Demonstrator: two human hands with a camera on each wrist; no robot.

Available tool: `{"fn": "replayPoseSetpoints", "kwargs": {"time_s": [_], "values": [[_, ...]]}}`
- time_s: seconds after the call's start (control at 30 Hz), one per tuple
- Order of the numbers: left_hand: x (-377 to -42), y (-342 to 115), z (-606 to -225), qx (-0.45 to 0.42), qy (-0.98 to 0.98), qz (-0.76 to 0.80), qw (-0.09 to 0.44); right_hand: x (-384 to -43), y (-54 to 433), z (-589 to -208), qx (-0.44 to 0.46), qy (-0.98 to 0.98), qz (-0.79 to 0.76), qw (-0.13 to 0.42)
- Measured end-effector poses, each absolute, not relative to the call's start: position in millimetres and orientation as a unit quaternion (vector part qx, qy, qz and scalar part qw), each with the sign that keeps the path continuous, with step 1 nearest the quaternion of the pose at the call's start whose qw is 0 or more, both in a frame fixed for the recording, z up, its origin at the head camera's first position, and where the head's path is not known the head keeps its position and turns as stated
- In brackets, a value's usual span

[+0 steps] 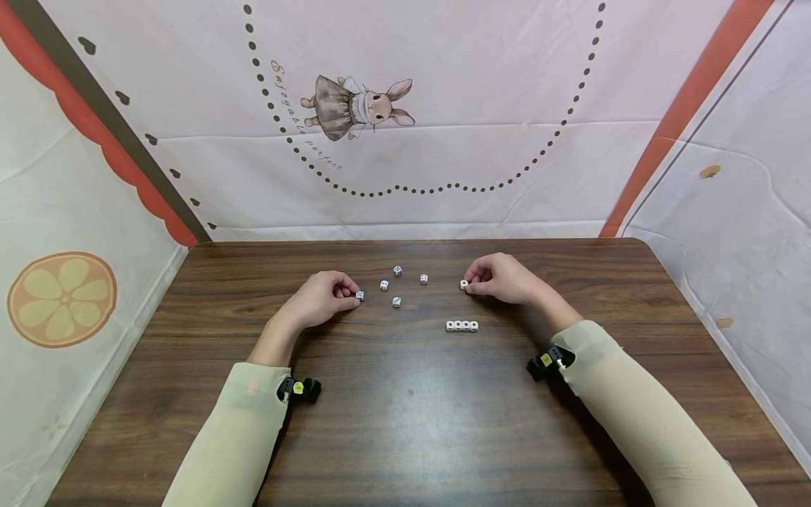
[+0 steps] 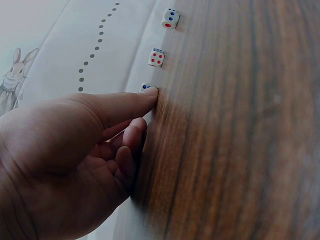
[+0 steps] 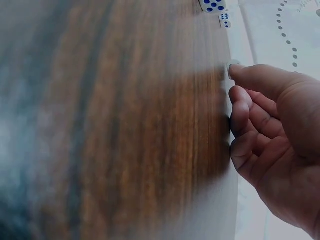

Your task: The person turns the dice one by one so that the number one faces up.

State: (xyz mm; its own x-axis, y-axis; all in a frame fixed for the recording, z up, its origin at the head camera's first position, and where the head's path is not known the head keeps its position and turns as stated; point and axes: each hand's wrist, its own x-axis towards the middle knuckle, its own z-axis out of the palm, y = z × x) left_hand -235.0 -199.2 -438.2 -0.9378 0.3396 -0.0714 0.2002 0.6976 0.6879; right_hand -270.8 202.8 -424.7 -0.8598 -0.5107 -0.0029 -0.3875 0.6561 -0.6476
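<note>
My left hand [image 1: 319,299] pinches a white die [image 1: 360,296] between thumb and fingers at the tabletop. In the left wrist view the thumb covers most of that die [image 2: 145,87]. On the right, my right hand [image 1: 503,279] pinches another white die [image 1: 464,284], which in the right wrist view is mostly behind the thumb. Between the hands lie several loose dice, among them one die at the back [image 1: 397,270], one nearer die [image 1: 395,302] and one to the right [image 1: 424,279]. A straight row of touching dice [image 1: 461,326] sits just in front of the right hand.
The dice lie on a brown wood-grain table [image 1: 405,422]. A pale printed cloth [image 1: 481,91] with a rabbit picture hangs behind its far edge, and more cloth stands along both sides. Each wrist carries a small black camera [image 1: 307,389].
</note>
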Motion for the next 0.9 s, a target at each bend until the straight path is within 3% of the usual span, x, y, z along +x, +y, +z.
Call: {"fn": "replayPoseSetpoints", "kwargs": {"time_s": [0.9], "values": [[-236,-200,-439,0.149,0.917,0.358,0.094,-248,215,-417,-0.251,0.906,-0.332,0.078]]}}
